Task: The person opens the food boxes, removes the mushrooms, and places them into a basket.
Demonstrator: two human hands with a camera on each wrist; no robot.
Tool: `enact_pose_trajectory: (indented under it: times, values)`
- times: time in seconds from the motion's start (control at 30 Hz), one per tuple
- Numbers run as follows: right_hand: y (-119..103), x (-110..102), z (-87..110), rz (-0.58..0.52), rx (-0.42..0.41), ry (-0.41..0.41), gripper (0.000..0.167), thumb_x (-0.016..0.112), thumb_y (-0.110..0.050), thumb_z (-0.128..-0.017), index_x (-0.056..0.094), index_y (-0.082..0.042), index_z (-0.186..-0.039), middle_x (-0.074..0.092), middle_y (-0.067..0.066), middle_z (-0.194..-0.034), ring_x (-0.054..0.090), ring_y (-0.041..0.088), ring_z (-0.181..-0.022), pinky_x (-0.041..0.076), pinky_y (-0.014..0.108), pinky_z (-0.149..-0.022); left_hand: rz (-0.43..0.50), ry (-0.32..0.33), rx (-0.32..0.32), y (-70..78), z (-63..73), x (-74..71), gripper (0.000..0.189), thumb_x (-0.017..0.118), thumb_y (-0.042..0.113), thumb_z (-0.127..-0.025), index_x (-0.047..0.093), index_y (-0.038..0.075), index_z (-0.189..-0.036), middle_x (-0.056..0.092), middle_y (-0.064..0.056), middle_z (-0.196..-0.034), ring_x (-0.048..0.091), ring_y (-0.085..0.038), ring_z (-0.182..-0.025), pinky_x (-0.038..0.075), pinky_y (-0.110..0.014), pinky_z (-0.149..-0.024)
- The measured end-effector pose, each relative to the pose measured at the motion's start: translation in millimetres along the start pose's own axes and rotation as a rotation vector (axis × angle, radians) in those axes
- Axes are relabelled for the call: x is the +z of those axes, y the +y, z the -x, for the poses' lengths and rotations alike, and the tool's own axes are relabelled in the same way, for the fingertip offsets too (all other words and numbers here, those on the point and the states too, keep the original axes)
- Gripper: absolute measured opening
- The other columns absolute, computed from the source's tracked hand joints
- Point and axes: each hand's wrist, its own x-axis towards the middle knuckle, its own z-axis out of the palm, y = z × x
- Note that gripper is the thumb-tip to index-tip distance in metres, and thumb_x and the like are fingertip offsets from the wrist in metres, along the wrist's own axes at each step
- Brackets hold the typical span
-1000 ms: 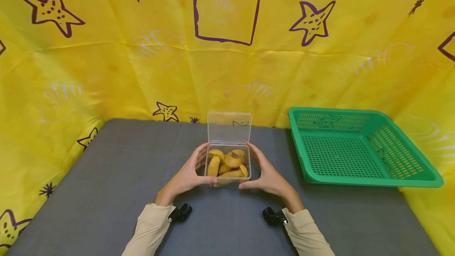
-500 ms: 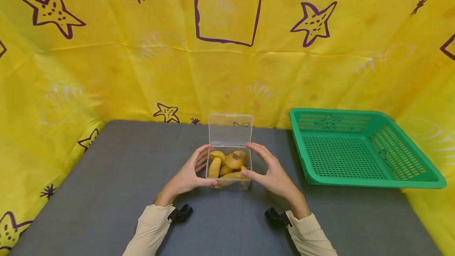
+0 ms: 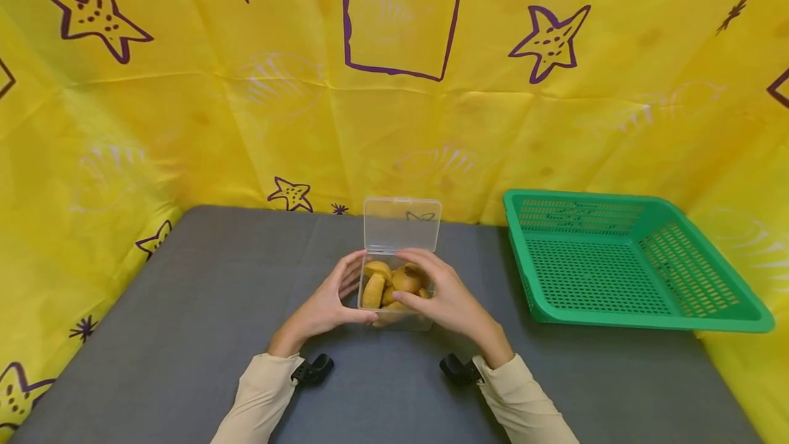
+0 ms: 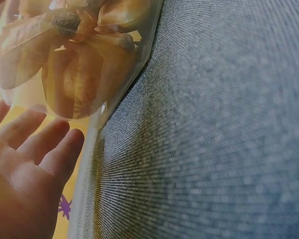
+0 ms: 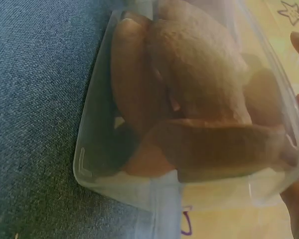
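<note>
A clear plastic box holding several brownish-yellow mushrooms stands on the table, its hinged lid raised at the back. My left hand holds the box's left side, thumb along the front left corner and fingers at the left wall. In the left wrist view, that hand's fingers lie by the see-through wall. Over the right half of the box is my right hand, thumb and fingers apart above the mushrooms; contact with them cannot be told. Mushrooms show through the wall in the right wrist view.
A green perforated basket stands at the right of the grey-covered table. Behind hangs a yellow cloth with starfish and fish drawings, which also borders both sides.
My right hand has left the box's right side and moved left over the opening, above the mushrooms. The left hand keeps its hold; the box and basket stay put.
</note>
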Motion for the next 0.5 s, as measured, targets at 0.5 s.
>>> enact_pose_trajectory:
  times: [0.5]
  values:
    - [0, 15, -25.6, 0.065, 0.024, -0.159, 0.056, 0.074, -0.026, -0.091, 0.055, -0.008, -0.140, 0.057, 0.008, -0.140, 0.056, 0.026, -0.127, 0.050, 0.044, -0.104, -0.003, -0.004, -0.010, 1.1, 0.9, -1.2, 0.103, 0.085, 0.016, -0.079, 0.017, 0.019, -0.157, 0.024, -0.014, -0.163, 0.024, -0.032, -0.151, 0.027, -0.056, -0.121]
